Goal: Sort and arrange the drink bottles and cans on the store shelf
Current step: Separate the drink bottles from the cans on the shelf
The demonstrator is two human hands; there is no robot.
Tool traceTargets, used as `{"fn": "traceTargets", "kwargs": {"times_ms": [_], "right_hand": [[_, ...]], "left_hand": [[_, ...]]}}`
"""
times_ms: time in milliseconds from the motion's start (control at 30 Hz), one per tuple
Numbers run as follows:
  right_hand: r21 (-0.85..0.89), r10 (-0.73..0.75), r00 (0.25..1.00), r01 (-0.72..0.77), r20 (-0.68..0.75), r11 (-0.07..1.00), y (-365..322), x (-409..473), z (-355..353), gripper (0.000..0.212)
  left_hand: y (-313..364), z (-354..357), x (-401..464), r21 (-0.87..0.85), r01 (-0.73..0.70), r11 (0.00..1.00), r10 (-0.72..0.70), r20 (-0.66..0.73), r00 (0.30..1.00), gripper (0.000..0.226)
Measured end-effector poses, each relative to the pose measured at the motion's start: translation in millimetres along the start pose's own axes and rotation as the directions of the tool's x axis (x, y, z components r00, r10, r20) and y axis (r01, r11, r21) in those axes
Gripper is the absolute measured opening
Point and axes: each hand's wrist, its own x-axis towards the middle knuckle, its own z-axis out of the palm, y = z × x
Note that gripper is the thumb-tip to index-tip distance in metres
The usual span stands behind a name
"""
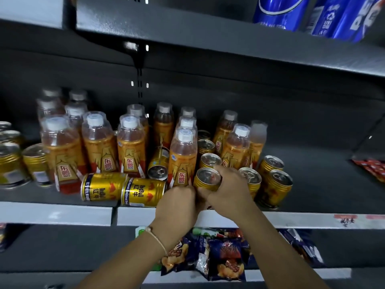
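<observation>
Now both forearms reach up to the shelf (pixel 302 220), the right hand (pixel 227 190) and left hand (pixel 179 203) with fingers wrapped around one gold can (pixel 207 179).

Both hands meet at the front edge of the middle shelf (pixel 291 220). The right hand (pixel 227 190) grips an upright gold can (pixel 207 179) from its 3 o'clock side, fingers curled over the rim; the left hand (pixel 177 203) touches the can's base at 8 o'clock. Two gold cans (pixel 123 189) lie sideways at 9 o'clock, with orange bottles (pixel 131 147) standing behind them.
</observation>
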Motion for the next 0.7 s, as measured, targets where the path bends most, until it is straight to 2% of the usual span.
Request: {"fn": "traceTargets", "kwargs": {"times_ms": [100, 167, 233, 333, 433, 533, 700], "right_hand": [[0.019, -0.006, 1.0, 0.006, -0.013, 1.0, -3.7, 14.4, -4.3, 0.056], [0.074, -0.017, 1.0, 0.018, -0.017, 0.997, -11.9, 26.0, -7.4, 0.068], [0.13, -0.046, 0.999, 0.044, 0.005, 0.991, -22.0, 38.1, -8.1, 0.071], [0.245, -0.085, 0.994, 0.066, 0.068, 0.967, -36.4, 52.3, -6.0, 0.059], [0.374, -0.117, 0.984, 0.059, 0.136, 0.925, -42.7, 62.0, 0.4, 0.045], [0.407, -0.129, 0.98, 0.057, 0.15, 0.911, -40.9, 66.7, 7.0, 0.053], [0.41, -0.125, 0.988, 0.077, 0.091, 0.909, -36.2, 68.4, 14.6, 0.061]], "left_hand": [[-6.3, -21.2, 0.8, -0.024, 0.011, 1.0, -0.011, 0.01, 1.0, 0.021], [-11.8, -38.3, 2.1, -0.042, 0.006, 0.999, -0.008, -0.053, 0.999, 0.012], [-19.3, -54.3, 4.9, -0.062, -0.011, 0.998, 0.002, -0.134, 0.991, 0.006], [-34.3, -71.2, 11.1, -0.015, -0.04, 0.999, 0.036, -0.207, 0.978, 0.017], [-47.8, -78.4, 14.3, 0.063, -0.032, 0.997, 0.044, -0.201, 0.979, 0.027], [-55.6, -73.5, 15.9, 0.075, -0.041, 0.996, 0.053, -0.164, 0.985, 0.033], [-54.4, -58.1, 17.8, 0.064, -0.034, 0.997, 0.04, -0.099, 0.994, 0.045]]}}
